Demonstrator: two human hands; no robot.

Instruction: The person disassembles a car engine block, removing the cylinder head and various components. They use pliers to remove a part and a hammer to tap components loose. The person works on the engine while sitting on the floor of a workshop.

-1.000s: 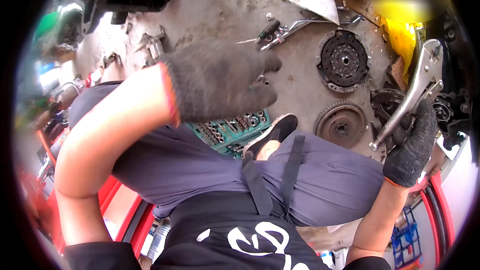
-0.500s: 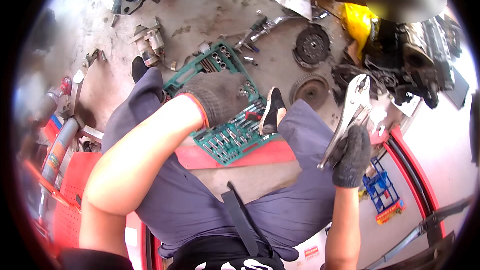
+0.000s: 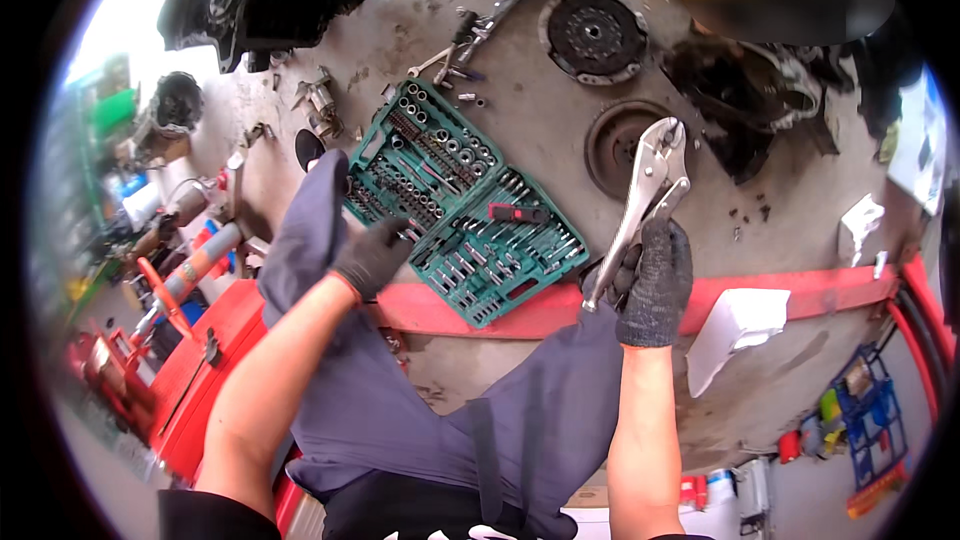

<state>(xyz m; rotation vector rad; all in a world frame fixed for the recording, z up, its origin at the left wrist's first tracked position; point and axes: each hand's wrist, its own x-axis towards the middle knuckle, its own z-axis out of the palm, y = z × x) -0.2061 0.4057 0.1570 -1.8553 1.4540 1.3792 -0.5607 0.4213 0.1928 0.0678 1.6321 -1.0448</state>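
Note:
My right hand [image 3: 655, 285], in a dark grey knitted glove, is closed round the handles of silver locking pliers [image 3: 645, 180], whose jaws point up and away from me. My left hand [image 3: 372, 258], gloved alike, is at the near left edge of an open green socket set case [image 3: 520, 290]. Its fingers are drawn together at the case, by a small shiny piece; what they grip, if anything, I cannot make out. Sockets, bits and wrenches fill the case's two halves. A red and black tool [image 3: 518, 213] lies across the right half.
Beyond the case lie a clutch pressure plate [image 3: 593, 35], a round brown disc [image 3: 625, 145] and a greasy housing [image 3: 740, 90]. A red beam [image 3: 450, 317] crosses in front of me. White paper [image 3: 740, 325] hangs over it at right. A red panel [image 3: 205, 370] stands at left.
My left hand has drawn back from over the case to its near left edge, uncovering the sockets. My right hand still holds the locking pliers. The whole view has shifted.

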